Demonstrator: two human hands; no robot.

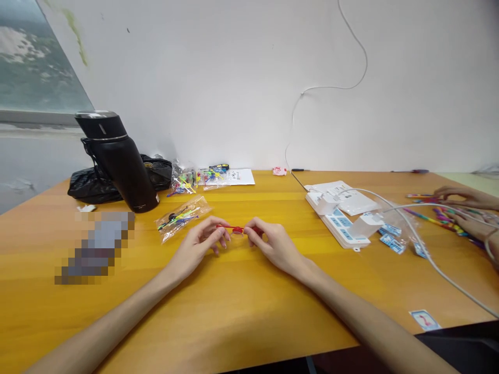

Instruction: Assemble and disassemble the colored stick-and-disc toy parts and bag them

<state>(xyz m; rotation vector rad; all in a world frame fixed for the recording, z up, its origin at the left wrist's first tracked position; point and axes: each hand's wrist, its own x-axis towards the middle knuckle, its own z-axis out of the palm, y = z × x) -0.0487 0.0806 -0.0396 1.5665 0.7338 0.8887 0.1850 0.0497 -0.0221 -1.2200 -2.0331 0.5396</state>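
Between my two hands, just above the table, is a small red plastic piece [237, 230] with a thin rod and a rounded part. My left hand [205, 236] pinches the rod's left end between thumb and fingers. At the other end, the fingertips of my right hand [268, 239] are closed on the same piece. Its exact kind is too small to tell. Close by on the left lies a clear plastic bag [183, 218] holding thin colourful plastic parts.
A black bottle [120, 161] stands left, before a black plastic bag [93, 184]. A blurred-out flat object [97, 246] lies nearer. More bagged parts [187, 179] are at the back. Right are a power strip [341, 228], white cables [421, 244] and another person's hands [463, 200] over colourful pieces.
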